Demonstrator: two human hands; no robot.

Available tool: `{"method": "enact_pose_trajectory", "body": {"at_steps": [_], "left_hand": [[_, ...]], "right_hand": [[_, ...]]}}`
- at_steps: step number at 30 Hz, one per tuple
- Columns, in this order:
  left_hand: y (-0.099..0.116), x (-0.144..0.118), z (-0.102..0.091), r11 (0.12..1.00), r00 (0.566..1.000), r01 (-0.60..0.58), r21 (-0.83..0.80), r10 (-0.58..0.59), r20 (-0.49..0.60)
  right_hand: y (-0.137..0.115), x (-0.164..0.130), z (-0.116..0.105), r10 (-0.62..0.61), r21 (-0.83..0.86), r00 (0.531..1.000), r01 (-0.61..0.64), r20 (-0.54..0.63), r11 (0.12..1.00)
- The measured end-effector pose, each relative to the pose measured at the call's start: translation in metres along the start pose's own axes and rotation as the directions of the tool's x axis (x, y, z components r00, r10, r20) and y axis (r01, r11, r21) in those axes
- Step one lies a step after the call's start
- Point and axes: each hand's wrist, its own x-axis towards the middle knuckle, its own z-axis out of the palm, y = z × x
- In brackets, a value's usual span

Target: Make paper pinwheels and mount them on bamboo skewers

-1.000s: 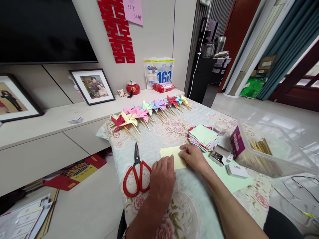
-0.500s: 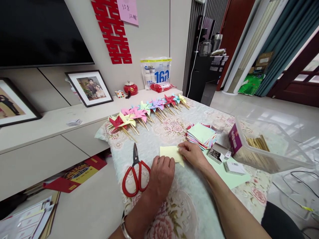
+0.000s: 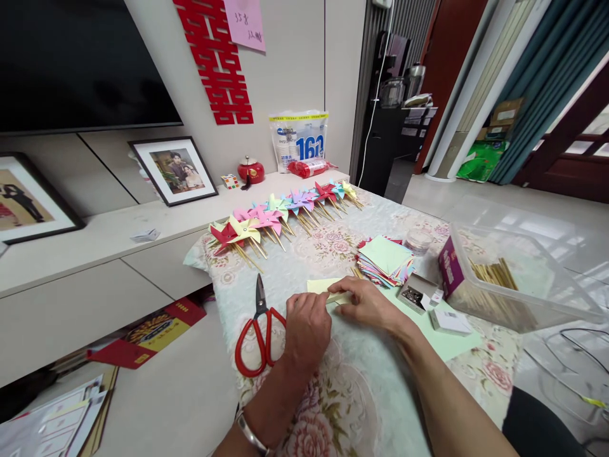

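A pale yellow sheet of paper (image 3: pixel 318 285) lies on the floral tablecloth, mostly covered by my fingers. My left hand (image 3: pixel 308 327) is closed over its near left part, fingers curled and pressed down. From the right, my right hand (image 3: pixel 365 303) pinches the paper's near edge beside the left fingertips. Red-handled scissors (image 3: pixel 259 330) rest just left of my left hand, blades pointing away. Beyond my right hand sits a stack of coloured paper squares (image 3: pixel 385 257), a light green one on top.
Finished paper pinwheels (image 3: pixel 285 206) on sticks line the table's far edge. To the right stand a small box of metal fasteners (image 3: pixel 415 295), a white box (image 3: pixel 450 322) on green paper (image 3: pixel 450 346), and a clear plastic bin (image 3: pixel 514 304) holding wooden sticks.
My right hand has moved left and slightly nearer, meeting my left fingertips. Less of the yellow paper shows, and its near corner is no longer visible. The scissors stay put.
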Motion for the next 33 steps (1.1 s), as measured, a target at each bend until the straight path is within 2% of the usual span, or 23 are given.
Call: {"method": "enact_pose_trajectory", "body": {"at_steps": [2, 5, 8, 10, 13, 17, 19, 23, 27, 30, 33], "left_hand": [[0.001, 0.0, 0.0, 1.0, 1.0, 0.006, -0.023, -0.006, 0.0], [0.001, -0.001, -0.003, 0.997, 0.999, 0.039, -0.073, -0.042, -0.032], [-0.001, -0.002, -0.007, 0.976, 0.987, 0.118, -0.183, -0.136, -0.086], [-0.005, -0.004, -0.009, 0.942, 0.97, 0.199, -0.271, -0.228, -0.08], [-0.012, -0.007, -0.008, 0.896, 0.949, 0.284, -0.34, -0.314, -0.035], [-0.016, -0.009, -0.002, 0.894, 0.954, 0.287, -0.344, -0.3, 0.015], [-0.015, -0.009, -0.001, 0.894, 0.958, 0.28, -0.349, -0.284, 0.041], [-0.011, -0.008, -0.005, 0.896, 0.956, 0.29, -0.337, -0.283, 0.071], [-0.007, -0.006, -0.01, 0.905, 0.953, 0.302, -0.301, -0.285, 0.098], [-0.004, -0.004, -0.012, 0.906, 0.946, 0.323, -0.273, -0.302, 0.117], [-0.002, -0.002, -0.013, 0.909, 0.939, 0.339, -0.243, -0.31, 0.151]], "right_hand": [[0.001, 0.001, 0.005, -0.023, -0.061, 0.999, 0.021, -0.043, 0.998], [0.005, 0.003, 0.011, 0.007, -0.046, 0.996, -0.011, -0.089, 0.999], [0.009, 0.003, 0.01, 0.048, 0.002, 0.995, -0.048, -0.091, 0.999], [0.01, 0.002, 0.007, 0.076, 0.039, 0.994, -0.073, -0.084, 0.997], [0.009, 0.0, 0.003, 0.115, 0.128, 0.992, -0.108, -0.055, 0.986], [0.007, -0.001, -0.001, 0.192, 0.345, 0.98, -0.198, 0.052, 0.917], [0.008, -0.001, -0.003, 0.206, 0.393, 0.974, -0.227, 0.096, 0.891], [0.009, -0.003, -0.005, 0.156, 0.324, 0.984, -0.177, 0.089, 0.929], [0.006, -0.005, -0.009, 0.116, 0.111, 0.989, -0.126, 0.092, 0.986], [0.002, -0.006, -0.011, 0.093, -0.02, 0.991, -0.092, 0.1, 0.996], [-0.002, -0.006, -0.01, 0.069, -0.027, 0.992, -0.066, 0.104, 0.997]]}}
